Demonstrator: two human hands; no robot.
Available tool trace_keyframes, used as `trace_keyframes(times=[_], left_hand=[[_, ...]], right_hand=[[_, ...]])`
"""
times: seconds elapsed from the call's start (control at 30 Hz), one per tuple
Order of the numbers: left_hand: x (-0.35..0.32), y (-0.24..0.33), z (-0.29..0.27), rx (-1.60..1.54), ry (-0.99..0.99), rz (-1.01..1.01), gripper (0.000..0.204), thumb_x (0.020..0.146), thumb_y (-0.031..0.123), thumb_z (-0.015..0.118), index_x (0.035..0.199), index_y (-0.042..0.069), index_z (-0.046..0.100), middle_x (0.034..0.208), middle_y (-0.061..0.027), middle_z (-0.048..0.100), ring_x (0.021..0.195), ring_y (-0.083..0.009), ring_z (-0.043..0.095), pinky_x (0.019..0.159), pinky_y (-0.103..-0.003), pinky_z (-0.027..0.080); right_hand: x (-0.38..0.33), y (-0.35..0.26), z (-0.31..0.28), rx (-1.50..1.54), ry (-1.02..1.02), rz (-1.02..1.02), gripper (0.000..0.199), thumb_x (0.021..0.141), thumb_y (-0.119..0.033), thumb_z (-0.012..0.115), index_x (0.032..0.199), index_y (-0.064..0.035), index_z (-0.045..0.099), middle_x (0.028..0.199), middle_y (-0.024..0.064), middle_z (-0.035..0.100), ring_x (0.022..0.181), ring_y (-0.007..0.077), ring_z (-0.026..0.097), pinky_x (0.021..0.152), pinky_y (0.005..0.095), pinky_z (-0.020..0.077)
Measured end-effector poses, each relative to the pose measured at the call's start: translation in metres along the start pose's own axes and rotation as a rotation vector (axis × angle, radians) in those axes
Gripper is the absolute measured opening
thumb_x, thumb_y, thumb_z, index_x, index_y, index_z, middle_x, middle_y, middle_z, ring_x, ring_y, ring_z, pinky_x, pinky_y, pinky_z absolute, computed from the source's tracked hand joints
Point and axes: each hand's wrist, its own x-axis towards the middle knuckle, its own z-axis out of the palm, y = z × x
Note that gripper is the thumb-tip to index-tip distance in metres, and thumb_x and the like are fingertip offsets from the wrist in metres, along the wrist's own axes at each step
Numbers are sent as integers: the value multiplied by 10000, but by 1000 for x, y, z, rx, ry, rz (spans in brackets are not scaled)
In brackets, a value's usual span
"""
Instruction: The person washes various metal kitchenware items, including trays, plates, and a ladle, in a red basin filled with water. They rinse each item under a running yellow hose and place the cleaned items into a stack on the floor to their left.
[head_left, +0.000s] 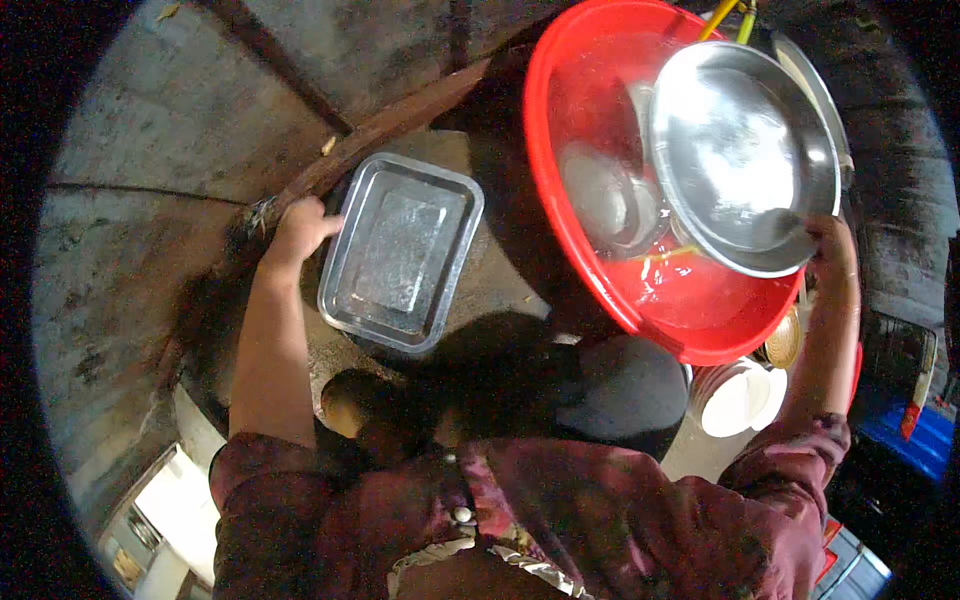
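Note:
On the left, my left hand (300, 235) is closed on the long left side of a rectangular metal tray (400, 250). Inside the tray nothing shows but its shiny bottom. My right hand (830, 245) grips the lower right rim of a round metal basin (735, 150), which is tilted over the right part of a big red tub (548, 160). Water stands in the tub, and pale round dishes (605, 200) lie in it, partly hidden by the basin. The fingers of my right hand are partly behind the rim.
Several white plates (735, 400) stand stacked below the tub, beside a yellowish round ribbed thing (783, 342). Yellow sticks or handles (725, 18) rise at the tub's far edge. A concrete wall (180, 130) runs along the left. A blue object (915, 435) sits far right.

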Motion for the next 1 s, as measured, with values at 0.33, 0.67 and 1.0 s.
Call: trace_keyframes(times=[0.33, 0.67, 1.0], left_hand=[[-11, 10, 29, -346, -275, -228, 283, 668, 130, 696, 854, -60, 599, 780, -140, 626, 703, -213, 586, 675, -335, 435], [-24, 27, 15, -689, -387, -233, 285, 658, 28, 620, 937, -23, 590, 851, -81, 627, 772, -195, 578, 754, -318, 416], [-16, 89, -33, 51, -141, 39, 283, 653, 46, 609, 919, -41, 571, 915, -214, 592, 873, -319, 578, 752, -384, 438]], right_hand=[[-26, -43, -124, -1512, 625, 135, 224, 737, -163, 514, 830, 25, 594, 872, 240, 599, 770, 419, 573, 559, 427, 440], [-50, 20, -193, -1163, 363, -19, 233, 729, -188, 536, 762, 35, 594, 683, 168, 574, 607, 250, 544, 525, 415, 428], [-18, -37, -113, -1470, 469, -9, 249, 774, -206, 494, 837, 19, 582, 817, 205, 605, 777, 361, 589, 629, 425, 439]])
